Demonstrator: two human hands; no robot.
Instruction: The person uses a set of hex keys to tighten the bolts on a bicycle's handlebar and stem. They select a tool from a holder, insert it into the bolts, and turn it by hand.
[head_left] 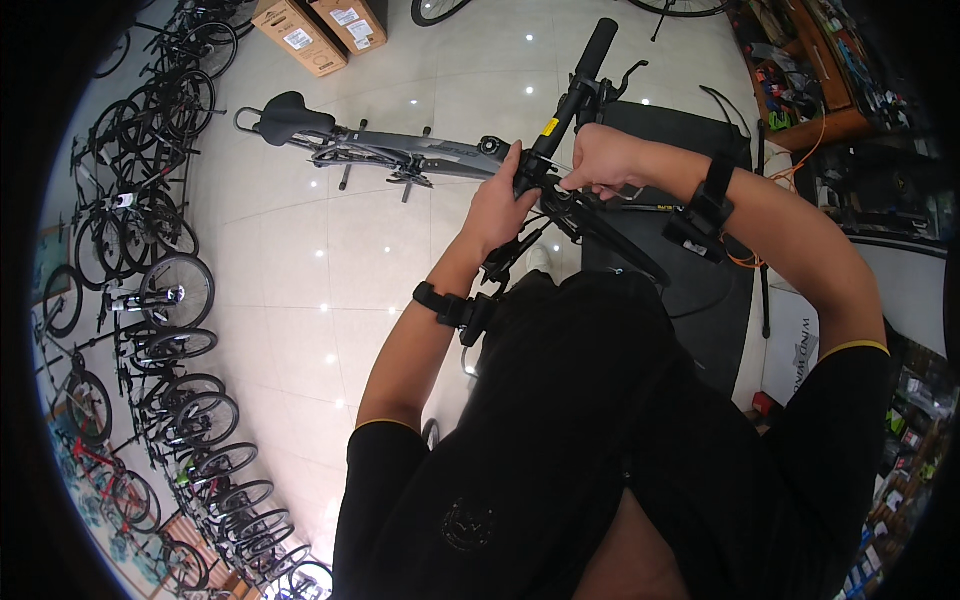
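Observation:
A grey bicycle stands in front of me, with its black saddle to the far left. Its black handlebar slants up to the right, and the front wheel lies close to my legs. Wrapped round the middle of the handlebar by the stem is my left hand, thumb and fingers closed. Just right of it, my right hand is closed on a thin silver tool that looks like a hex key. Where the tool meets the stem area is too small to make out.
Rows of bicycles line the left side. Two cardboard boxes stand at the far side. A dark mat lies under the front wheel at right. Beyond it are a wooden tool cabinet and an orange cable.

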